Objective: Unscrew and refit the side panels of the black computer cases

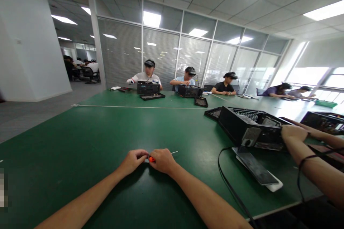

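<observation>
Both of my hands meet over the green table (80, 143) near its front edge. My right hand (162, 160) is closed around a small screwdriver (152, 159) with an orange handle; its thin metal shaft sticks out to the right past my knuckles. My left hand (133, 161) has its fingers curled and pinched against the orange handle end. Most of the handle is hidden between the two hands.
To my right a co-worker's arm (303, 150) rests on an open black computer case (249, 127). A phone (256, 169) and a black cable (228, 182) lie beside it. Across the table several people sit with other black cases (147, 87) and trays (152, 96).
</observation>
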Demonstrator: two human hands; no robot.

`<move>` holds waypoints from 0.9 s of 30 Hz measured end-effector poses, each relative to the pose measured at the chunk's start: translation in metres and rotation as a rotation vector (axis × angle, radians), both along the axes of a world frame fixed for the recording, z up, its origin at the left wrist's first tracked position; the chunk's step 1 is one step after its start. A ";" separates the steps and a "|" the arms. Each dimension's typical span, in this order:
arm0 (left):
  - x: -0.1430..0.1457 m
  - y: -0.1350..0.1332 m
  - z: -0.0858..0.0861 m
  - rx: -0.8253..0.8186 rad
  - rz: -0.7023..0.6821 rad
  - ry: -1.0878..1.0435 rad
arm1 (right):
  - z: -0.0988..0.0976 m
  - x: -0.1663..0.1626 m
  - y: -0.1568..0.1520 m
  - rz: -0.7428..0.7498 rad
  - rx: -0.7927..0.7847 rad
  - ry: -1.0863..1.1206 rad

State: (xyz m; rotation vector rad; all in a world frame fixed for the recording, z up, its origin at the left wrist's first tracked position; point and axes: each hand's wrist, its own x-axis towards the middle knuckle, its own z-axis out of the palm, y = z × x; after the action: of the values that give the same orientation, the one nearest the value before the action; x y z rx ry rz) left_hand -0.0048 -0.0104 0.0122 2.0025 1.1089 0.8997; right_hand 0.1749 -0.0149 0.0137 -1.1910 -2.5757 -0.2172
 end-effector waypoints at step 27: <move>0.000 0.004 -0.004 0.010 0.032 -0.118 | 0.005 0.005 -0.008 -0.019 -0.008 -0.015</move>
State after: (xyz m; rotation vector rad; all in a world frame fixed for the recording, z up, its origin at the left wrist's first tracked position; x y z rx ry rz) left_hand -0.0044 -0.0063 0.0081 1.9183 1.0753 1.0275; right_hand 0.1795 -0.0224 0.0190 -1.2215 -2.5819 -0.2205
